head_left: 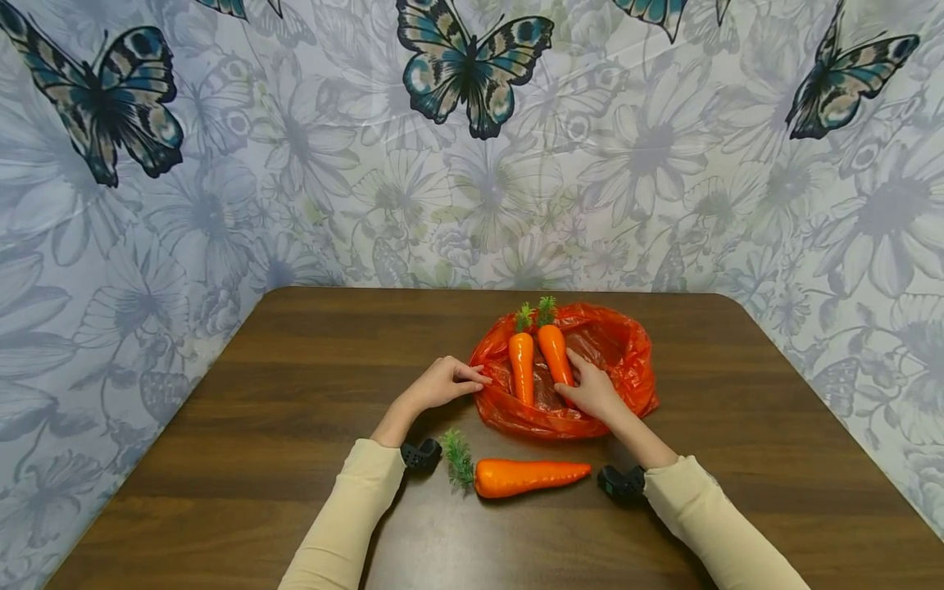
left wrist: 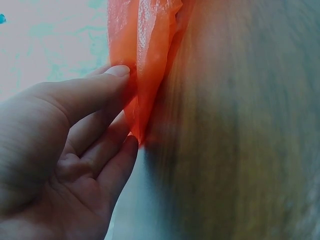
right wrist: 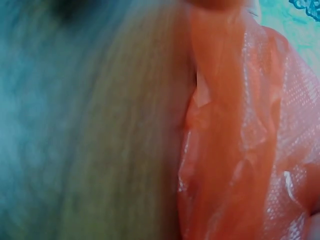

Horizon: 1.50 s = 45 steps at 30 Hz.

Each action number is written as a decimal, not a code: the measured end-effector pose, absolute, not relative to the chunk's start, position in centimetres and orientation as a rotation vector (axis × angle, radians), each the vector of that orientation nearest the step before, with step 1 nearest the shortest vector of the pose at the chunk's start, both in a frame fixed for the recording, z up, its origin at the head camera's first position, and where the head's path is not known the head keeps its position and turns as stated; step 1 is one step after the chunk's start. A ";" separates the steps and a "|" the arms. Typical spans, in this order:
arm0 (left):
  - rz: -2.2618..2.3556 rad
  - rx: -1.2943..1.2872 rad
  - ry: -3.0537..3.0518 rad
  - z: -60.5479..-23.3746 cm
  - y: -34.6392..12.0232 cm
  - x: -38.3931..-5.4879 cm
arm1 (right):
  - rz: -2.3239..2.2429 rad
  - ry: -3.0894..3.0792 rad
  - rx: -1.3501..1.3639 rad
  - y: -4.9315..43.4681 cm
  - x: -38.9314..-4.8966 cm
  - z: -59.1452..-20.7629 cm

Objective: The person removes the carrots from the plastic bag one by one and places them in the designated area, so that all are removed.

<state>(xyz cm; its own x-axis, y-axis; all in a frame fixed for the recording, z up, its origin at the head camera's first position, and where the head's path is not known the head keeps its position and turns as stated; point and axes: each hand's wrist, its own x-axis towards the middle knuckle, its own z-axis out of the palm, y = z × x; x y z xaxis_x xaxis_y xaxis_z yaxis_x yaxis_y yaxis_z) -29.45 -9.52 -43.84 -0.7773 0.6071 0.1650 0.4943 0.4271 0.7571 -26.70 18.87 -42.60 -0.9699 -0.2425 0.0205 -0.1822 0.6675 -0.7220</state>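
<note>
Left hand (head_left: 442, 383) at the left side of the crinkled, translucent red-orange plastic bag (head_left: 640, 352); the left wrist view shows its edge pinched, thumb on one face, fingers behind. Right hand (head_left: 596, 395) over the bag's near right part, thumb and fingers to either side of the lower end of the right-hand glossy orange carrot with a green leafy top (head_left: 551, 348), gripping it. Right wrist view doesn't help with the grip: mostly bag plastic and blurred wood grain.

Bag sits open toward the far half of the table, rim bunched all round. Second glossy orange carrot with a green leafy top (head_left: 521, 360) lies in it just left of the gripped one, untouched; both tops point away from the person, at the far rim. Larger orange carrot with a feathery green top (head_left: 527, 478) lies flat on the table in front of the bag, between the forearms, top left, tip right.

Dark brown wood-grain table (head_left: 317, 393). Pale yellow long sleeves (head_left: 342, 512), black wrist devices (head_left: 422, 456). Behind: pale blue-grey floral backdrop (head_left: 295, 147) with teal, black and beige butterflies (head_left: 468, 70).
</note>
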 end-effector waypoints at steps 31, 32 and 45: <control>1.268 0.974 2.545 -43.6 -9.5 -29.1 | -1.989 2.230 0.074 21.8 -24.1 -40.6; 1.269 0.973 2.544 -43.6 -9.5 -29.1 | -2.019 2.183 0.064 21.9 -24.1 -40.5; 1.263 0.959 2.536 -43.7 -9.5 -29.3 | -2.122 1.833 -0.265 23.4 -22.7 -38.8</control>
<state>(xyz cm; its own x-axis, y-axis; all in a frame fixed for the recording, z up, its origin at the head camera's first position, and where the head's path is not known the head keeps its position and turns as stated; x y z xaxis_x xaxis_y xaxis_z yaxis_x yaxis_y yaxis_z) -29.25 -9.51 -43.67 -0.7843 0.6039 0.1417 0.4770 0.4412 0.7601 -22.71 23.40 -38.82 -0.9304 -0.3599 -0.0694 0.1211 -0.1230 -0.9850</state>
